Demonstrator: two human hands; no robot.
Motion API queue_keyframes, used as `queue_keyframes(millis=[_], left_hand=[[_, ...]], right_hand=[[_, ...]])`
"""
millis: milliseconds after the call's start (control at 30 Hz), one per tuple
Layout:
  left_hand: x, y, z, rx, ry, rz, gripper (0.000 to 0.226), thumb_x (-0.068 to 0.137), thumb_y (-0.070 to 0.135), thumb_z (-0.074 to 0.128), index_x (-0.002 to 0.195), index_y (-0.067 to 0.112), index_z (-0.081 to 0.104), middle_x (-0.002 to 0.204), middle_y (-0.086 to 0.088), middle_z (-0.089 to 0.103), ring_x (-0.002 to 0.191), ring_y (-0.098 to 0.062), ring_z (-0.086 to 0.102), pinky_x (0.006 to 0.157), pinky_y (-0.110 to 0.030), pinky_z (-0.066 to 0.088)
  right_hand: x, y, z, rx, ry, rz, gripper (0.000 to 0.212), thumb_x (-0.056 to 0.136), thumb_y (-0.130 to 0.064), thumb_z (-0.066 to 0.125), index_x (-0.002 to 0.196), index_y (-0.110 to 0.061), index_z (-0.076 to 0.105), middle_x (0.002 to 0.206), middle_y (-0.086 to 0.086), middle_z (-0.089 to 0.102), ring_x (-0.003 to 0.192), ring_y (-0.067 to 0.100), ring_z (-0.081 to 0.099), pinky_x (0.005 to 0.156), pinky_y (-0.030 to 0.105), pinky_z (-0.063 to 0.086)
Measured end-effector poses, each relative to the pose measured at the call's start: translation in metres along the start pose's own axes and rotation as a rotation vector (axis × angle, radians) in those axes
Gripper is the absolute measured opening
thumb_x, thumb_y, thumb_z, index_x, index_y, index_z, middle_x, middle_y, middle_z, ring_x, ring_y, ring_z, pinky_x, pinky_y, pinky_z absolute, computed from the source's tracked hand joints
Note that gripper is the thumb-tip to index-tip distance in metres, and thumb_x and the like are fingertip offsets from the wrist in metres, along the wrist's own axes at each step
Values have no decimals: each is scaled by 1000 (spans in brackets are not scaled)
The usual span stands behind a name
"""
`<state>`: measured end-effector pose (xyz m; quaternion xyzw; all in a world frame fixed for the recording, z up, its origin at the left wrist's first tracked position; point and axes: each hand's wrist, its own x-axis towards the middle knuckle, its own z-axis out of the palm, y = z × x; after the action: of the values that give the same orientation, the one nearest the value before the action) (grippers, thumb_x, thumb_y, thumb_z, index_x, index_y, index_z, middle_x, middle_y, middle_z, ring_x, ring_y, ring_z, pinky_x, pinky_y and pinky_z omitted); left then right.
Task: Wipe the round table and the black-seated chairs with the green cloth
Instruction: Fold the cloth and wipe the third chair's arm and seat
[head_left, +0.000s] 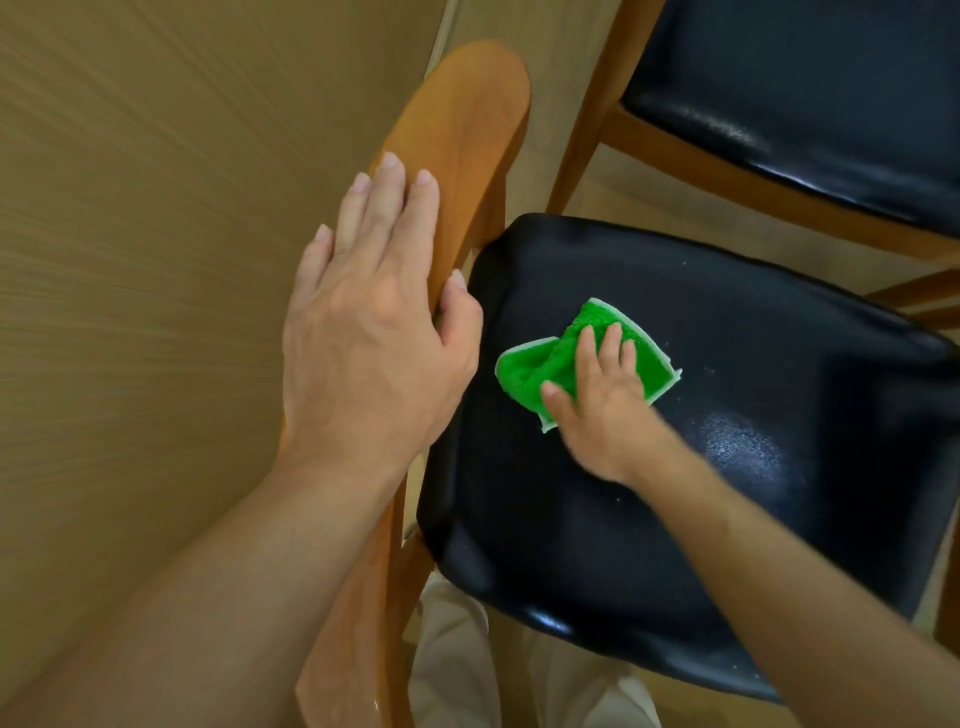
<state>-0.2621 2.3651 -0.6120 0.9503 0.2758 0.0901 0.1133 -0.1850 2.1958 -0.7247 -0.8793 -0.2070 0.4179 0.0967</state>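
Note:
I look down on a chair with a glossy black seat (675, 493) and an orange-brown wooden backrest (457, 135) at its left. My left hand (374, 332) lies on top of the backrest, fingers straight along the wood and thumb hooked over its seat-side edge. The green cloth (540, 364), crumpled with a pale border, lies on the left middle of the seat. My right hand (602, 395) presses flat on the cloth with its fingers spread. Pale specks dot the seat to the right of the cloth. The round table is out of view.
A second black-seated chair (810, 88) with a wooden frame stands at the upper right, close to the first. A tan wall (156, 260) fills the left side. Beige floor (561, 83) shows between the chairs. My light trousers (457, 670) show below the seat.

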Motion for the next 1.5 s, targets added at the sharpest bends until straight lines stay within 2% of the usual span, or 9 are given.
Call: queue_keyframes(millis=[167,400,533,733,867,967,1167,1267,1500], left_hand=[[0,-1,-1,-4,-18,-3,58,94,30,45,147,12,32,154,-9,29,143,-21,23,112,-35,16],[1,0,-3,-12,-29,-14,58,95,30,45,148,12,30,156,-9,26,144,-20,21,112,-33,13],[1,1,-2,-14,-30,-11,58,95,30,45,147,11,31,155,-10,28,143,-22,22,112,-35,15],[1,2,-3,-8,-46,-11,58,94,29,46,147,10,32,155,-10,28,143,-21,22,112,-36,17],[2,2,-4,-8,-66,-25,60,94,30,45,148,12,30,156,-8,26,144,-19,20,112,-35,16],[1,3,-3,-8,-61,-27,59,93,30,46,147,11,31,155,-9,27,144,-20,21,113,-36,18],[-1,2,-3,43,-50,4,58,95,29,44,147,8,30,154,-13,28,143,-24,23,112,-38,18],[-1,1,-3,66,-59,14,58,97,29,42,149,8,27,155,-13,26,143,-24,21,113,-38,16],[0,2,-3,44,-60,9,58,97,30,41,149,10,25,156,-11,24,144,-22,19,113,-35,13]], right_hand=[[32,-14,19,102,261,110,75,102,-49,25,153,-4,-7,161,20,-14,147,38,-14,116,56,-3],[79,8,-29,83,401,203,81,99,-48,34,154,-6,-7,161,16,-17,147,36,-18,116,58,-7],[83,2,-21,-51,411,175,78,99,-51,28,154,-7,-6,161,20,-15,146,41,-17,114,61,-6],[57,-26,39,-346,287,-264,75,97,-57,18,149,-18,-21,155,14,-24,142,38,-21,111,57,-13],[2,-29,99,-482,76,-590,75,98,-53,29,151,-23,-14,159,9,-17,144,36,-20,106,60,-22],[-31,-15,126,-527,-13,-685,73,100,-50,30,151,-22,-14,156,5,-26,139,31,-33,106,55,-25],[-10,-12,109,-473,104,-608,67,98,-51,15,152,-25,-14,156,-3,-24,143,26,-25,111,48,-20],[21,-9,81,-435,241,-477,67,97,-54,14,154,-24,-7,160,0,-10,146,25,-13,118,49,-4],[88,20,5,-259,476,-97,71,98,-55,14,155,-17,-4,162,4,-10,148,28,-9,118,48,-3]])
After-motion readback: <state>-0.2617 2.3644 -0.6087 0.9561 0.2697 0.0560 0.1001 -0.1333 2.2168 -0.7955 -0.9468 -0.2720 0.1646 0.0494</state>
